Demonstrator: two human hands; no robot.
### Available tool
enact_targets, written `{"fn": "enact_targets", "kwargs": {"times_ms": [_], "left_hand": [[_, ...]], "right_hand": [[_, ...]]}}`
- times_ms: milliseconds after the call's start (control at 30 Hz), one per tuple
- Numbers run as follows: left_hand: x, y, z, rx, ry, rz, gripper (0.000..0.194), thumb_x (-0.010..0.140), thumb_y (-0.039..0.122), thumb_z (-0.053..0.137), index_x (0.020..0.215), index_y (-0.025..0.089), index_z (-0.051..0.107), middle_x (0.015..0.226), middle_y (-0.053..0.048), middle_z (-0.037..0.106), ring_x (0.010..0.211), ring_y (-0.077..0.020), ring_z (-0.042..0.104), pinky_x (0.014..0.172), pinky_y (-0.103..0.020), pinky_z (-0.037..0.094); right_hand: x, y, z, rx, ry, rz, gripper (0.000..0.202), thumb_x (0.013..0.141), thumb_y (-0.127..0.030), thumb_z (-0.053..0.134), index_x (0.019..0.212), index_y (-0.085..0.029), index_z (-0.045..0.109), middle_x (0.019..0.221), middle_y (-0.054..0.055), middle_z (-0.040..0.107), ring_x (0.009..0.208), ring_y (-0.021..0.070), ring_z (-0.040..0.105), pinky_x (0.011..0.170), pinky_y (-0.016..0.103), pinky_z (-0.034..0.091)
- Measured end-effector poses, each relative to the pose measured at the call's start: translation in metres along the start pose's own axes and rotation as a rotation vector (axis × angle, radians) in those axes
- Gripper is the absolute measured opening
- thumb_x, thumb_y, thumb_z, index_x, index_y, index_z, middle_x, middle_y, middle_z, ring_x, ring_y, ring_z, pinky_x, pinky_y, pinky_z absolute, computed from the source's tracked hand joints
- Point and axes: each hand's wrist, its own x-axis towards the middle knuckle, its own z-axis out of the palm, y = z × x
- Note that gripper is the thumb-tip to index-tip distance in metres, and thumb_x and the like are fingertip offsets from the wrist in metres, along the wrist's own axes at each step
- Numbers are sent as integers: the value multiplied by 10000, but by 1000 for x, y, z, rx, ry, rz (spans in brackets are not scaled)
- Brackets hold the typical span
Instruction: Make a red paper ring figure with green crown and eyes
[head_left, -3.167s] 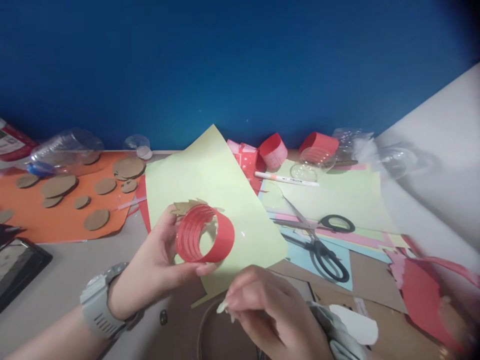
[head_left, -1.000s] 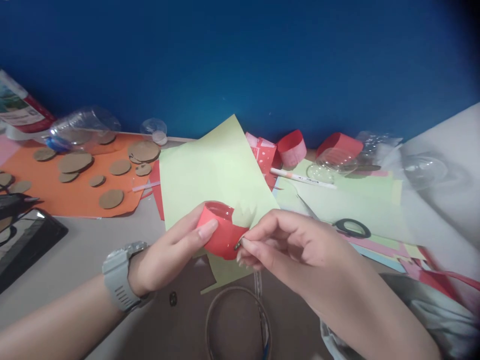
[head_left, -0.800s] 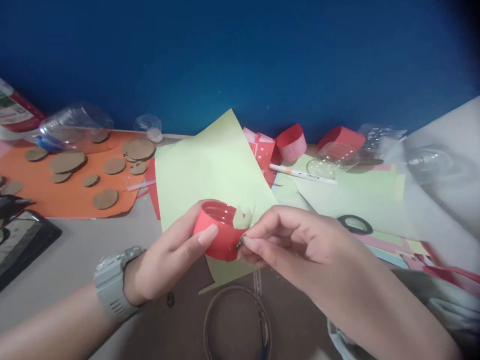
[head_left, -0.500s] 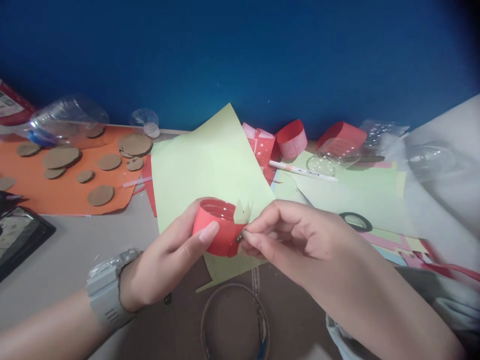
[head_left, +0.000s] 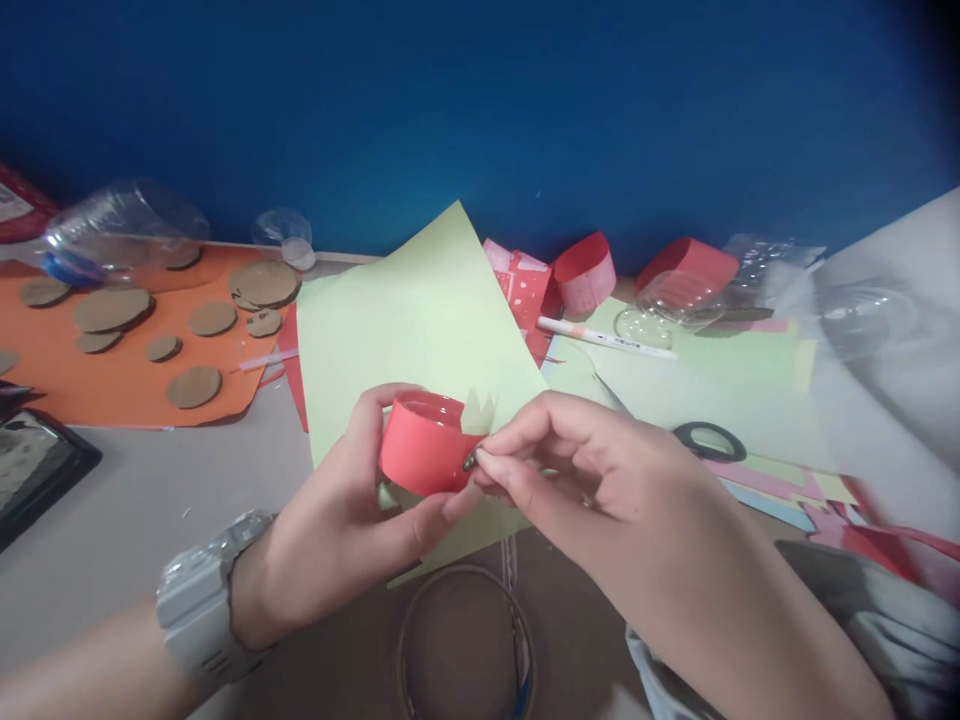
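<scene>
My left hand (head_left: 367,500) is closed around a red paper-covered ring (head_left: 424,450), its thumb along the lower edge and its fingers behind. The ring's inside looks glossy, like clear plastic, and a pale green zigzag-cut piece (head_left: 478,415) stands up at its right side. My right hand (head_left: 585,460) pinches at the ring's right edge, thumb and index finger on a small dark shiny piece (head_left: 469,461). What kind of piece it is, I cannot make out. Under both hands lies a pale green paper sheet (head_left: 397,320).
Cardboard discs (head_left: 212,319) lie on orange paper (head_left: 150,385) at left, beside a clear plastic bottle (head_left: 127,230). Red paper rings (head_left: 585,275), a white marker (head_left: 607,338) and a black tape roll (head_left: 710,441) are on the right. A hoop (head_left: 465,570) lies in front.
My left thumb has moved from the ring's front face to its lower right edge. The ring has tilted slightly, and the right hand keeps its pinch. The view has shifted a little.
</scene>
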Motion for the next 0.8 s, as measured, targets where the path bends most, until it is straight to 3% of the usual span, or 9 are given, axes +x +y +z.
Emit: {"fn": "enact_targets", "kwargs": {"times_ms": [267, 600, 800], "left_hand": [[4, 4, -2, 11, -3, 76, 478, 918, 315, 643, 1350, 250, 448, 1310, -49, 584, 1240, -257, 521, 943, -307, 487], [5, 6, 2, -46, 12, 33, 449, 953, 329, 600, 1370, 266, 447, 1382, -49, 558, 1270, -248, 516, 1056, -343, 420], [2, 7, 1, 47, 39, 75, 443, 941, 314, 610, 1349, 237, 456, 1339, -67, 583, 1213, -249, 551, 1022, -335, 430]], "right_hand": [[0, -1, 2, -27, 32, -47, 171, 890, -114, 584, 789, -250, 610, 729, -66, 705, 600, 91, 642, 573, 175, 495], [1, -2, 5, 23, -5, 18, 151, 907, -134, 569, 806, -240, 609, 796, -48, 737, 719, 121, 703, 636, 209, 524], [-2, -2, 6, 65, -7, 4, 151, 911, -132, 569, 802, -225, 620, 800, -30, 750, 749, 133, 718, 662, 209, 539]]}}
